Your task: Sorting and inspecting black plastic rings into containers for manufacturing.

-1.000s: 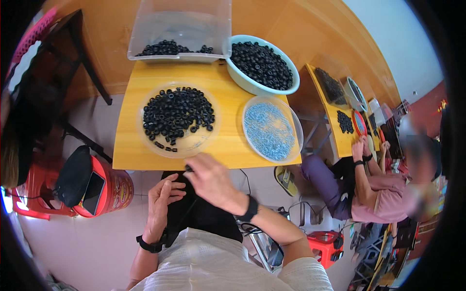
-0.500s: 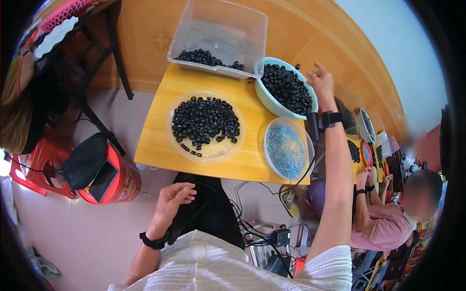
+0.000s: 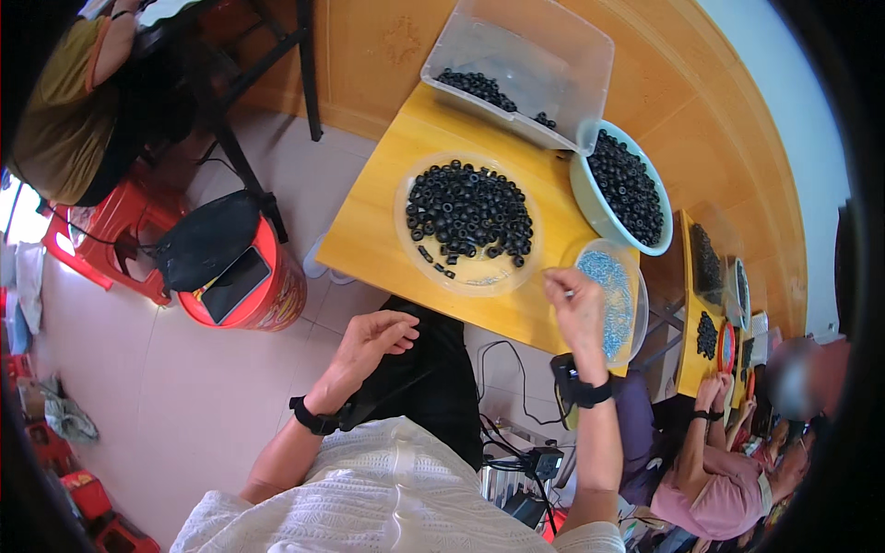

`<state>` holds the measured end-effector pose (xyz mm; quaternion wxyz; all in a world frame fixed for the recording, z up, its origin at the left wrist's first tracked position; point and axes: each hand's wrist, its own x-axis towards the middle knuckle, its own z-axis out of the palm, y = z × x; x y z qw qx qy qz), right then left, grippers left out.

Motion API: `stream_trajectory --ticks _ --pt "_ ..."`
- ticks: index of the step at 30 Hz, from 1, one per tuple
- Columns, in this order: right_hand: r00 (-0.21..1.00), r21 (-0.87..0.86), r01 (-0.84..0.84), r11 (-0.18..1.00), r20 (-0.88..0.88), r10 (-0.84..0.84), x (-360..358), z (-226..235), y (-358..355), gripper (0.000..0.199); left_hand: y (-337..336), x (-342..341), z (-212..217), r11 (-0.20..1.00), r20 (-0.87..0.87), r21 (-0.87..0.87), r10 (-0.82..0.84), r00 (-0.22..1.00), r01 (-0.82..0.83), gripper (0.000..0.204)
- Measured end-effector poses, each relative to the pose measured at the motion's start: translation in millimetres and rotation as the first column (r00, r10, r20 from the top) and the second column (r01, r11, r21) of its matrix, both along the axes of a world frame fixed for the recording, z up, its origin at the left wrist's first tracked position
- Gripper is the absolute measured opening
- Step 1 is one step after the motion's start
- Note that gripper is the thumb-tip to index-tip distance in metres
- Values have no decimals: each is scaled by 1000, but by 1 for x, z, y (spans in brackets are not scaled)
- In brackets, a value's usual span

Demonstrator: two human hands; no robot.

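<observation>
My left hand (image 3: 376, 343) hovers over my lap, in front of the table's near edge. Its fingers are drawn together, and anything between them is hidden. Between the round tray and the blue piece container hangs my right hand (image 3: 580, 311), fingers curled into a pinch. Something too small to name may be at its fingertips. The shallow clear tray (image 3: 403, 224) bears a heap of black ring-shaped pieces (image 3: 468, 207), with a few short black ones at its near side. Small bluish pieces (image 3: 608, 286) fill a clear round container (image 3: 638, 318), partly hidden by my right hand.
On the yellow table (image 3: 369, 217), a clear bin (image 3: 553, 55) and a pale blue bowl (image 3: 604, 217) hold more black pieces. A red bucket (image 3: 286, 295) with a phone (image 3: 237, 284) on top stands left. Cables (image 3: 516, 359) hang below. Another person in pink (image 3: 705, 498) works at right.
My right hand has come back from beyond the pale blue bowl, down and left to beside the round tray, and its fingers have closed. The view has turned, shifting the table right.
</observation>
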<state>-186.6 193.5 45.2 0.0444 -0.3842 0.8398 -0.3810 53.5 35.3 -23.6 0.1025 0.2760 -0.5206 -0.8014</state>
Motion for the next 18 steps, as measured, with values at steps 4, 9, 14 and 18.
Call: stream_trajectory --ticks 4,9,14,18 --pt "999 3 -43 999 32 43 29 -34 -24 12 1 2 -3 1000 -8 13 -8 1000 8 25" --pt "996 -14 -49 999 -81 48 39 -37 -60 12 4 3 -7 1000 -20 15 -18 1000 19 24" --pt "972 121 -62 991 -218 87 40 -41 -86 21 7 2 -6 999 -25 16 -32 999 32 23" --pt "972 135 -76 988 -212 104 36 -42 -87 22 7 4 -5 1000 -20 11 -26 999 27 23"
